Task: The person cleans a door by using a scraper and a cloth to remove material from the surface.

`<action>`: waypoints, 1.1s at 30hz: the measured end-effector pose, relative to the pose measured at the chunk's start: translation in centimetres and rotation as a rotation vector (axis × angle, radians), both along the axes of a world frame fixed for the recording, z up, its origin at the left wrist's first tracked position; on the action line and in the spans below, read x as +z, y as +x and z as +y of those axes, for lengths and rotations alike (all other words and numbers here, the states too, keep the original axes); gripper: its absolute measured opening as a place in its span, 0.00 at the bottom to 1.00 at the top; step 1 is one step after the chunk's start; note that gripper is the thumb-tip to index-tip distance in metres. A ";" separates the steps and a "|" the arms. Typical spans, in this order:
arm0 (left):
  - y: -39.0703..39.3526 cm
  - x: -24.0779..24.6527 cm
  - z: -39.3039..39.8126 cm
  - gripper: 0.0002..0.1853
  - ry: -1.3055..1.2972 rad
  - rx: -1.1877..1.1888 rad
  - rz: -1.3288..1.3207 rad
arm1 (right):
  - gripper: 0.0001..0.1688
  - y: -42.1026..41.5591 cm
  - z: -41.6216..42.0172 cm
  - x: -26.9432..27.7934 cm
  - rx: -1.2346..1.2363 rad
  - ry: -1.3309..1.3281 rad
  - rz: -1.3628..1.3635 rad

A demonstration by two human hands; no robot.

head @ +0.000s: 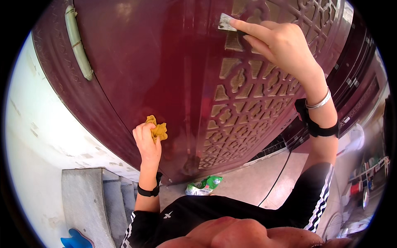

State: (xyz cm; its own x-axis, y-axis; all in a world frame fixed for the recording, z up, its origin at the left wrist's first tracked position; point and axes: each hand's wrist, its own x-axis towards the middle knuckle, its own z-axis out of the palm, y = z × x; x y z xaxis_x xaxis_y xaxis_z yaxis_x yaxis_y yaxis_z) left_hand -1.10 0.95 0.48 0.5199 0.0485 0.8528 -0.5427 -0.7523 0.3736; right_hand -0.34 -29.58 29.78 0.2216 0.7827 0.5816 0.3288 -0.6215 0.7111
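Observation:
A dark red metal door (139, 62) with a raised lattice panel (245, 90) on its right part fills the view before me. My right hand (276, 43) grips a putty knife (227, 23) near the top, its forefinger laid on the stained metal blade, which lies at the upper left edge of the lattice. Most of its dark handle is hidden by the fingers. Lower left, my left hand (147, 138) holds a crumpled yellow cloth (159, 130) in front of the smooth part of the door.
A pale green, bamboo-shaped handle (77, 43) is at upper left. Grey stairs (85, 198) with a blue object (77, 238) stand beside the white wall (37, 124). A green and white plastic packet (204, 185) lies by the door's foot; a black cable (277, 176) crosses the floor.

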 end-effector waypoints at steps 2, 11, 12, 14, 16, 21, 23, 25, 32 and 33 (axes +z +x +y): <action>0.0 -0.1 -0.1 0.27 -0.004 -0.005 0.004 | 0.21 0.2 0.2 -0.1 0.018 0.001 -0.004; 0.0 -0.1 0.1 0.27 -0.003 -0.001 -0.001 | 0.19 -0.1 0.4 0.6 0.005 -0.025 0.006; 0.1 -0.1 0.1 0.27 -0.003 -0.001 -0.004 | 0.21 0.0 0.3 0.6 0.011 -0.030 0.017; 0.0 -0.1 0.0 0.27 0.007 -0.011 0.002 | 0.25 0.3 0.0 0.6 0.026 -0.040 0.040; -0.1 0.1 0.3 0.27 0.012 -0.005 0.004 | 0.21 -0.4 -0.5 0.7 -0.014 -0.039 0.035; 0.0 0.0 0.1 0.27 0.014 -0.006 0.012 | 0.20 -0.4 0.0 0.8 -0.003 -0.054 0.015; -0.1 0.0 0.0 0.27 0.016 -0.010 0.013 | 0.20 -0.2 0.3 0.9 0.014 -0.059 0.010; -0.2 0.2 0.2 0.26 0.019 -0.003 0.008 | 0.20 -0.5 -0.3 0.8 0.000 -0.054 0.025; 0.1 -0.2 0.0 0.26 0.012 0.000 0.005 | 0.26 0.5 0.0 0.4 0.022 -0.048 0.053; 0.1 -0.1 0.1 0.26 0.010 0.005 0.001 | 0.26 0.4 -0.1 0.5 0.030 -0.049 0.053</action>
State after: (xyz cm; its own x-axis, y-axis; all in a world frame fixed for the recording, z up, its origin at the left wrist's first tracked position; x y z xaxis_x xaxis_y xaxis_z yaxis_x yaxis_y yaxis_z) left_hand -1.00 1.03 0.39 0.5203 0.0422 0.8529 -0.5387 -0.7588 0.3661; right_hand 0.10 -29.65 30.24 0.2276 0.8166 0.5305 0.3846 -0.5758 0.7215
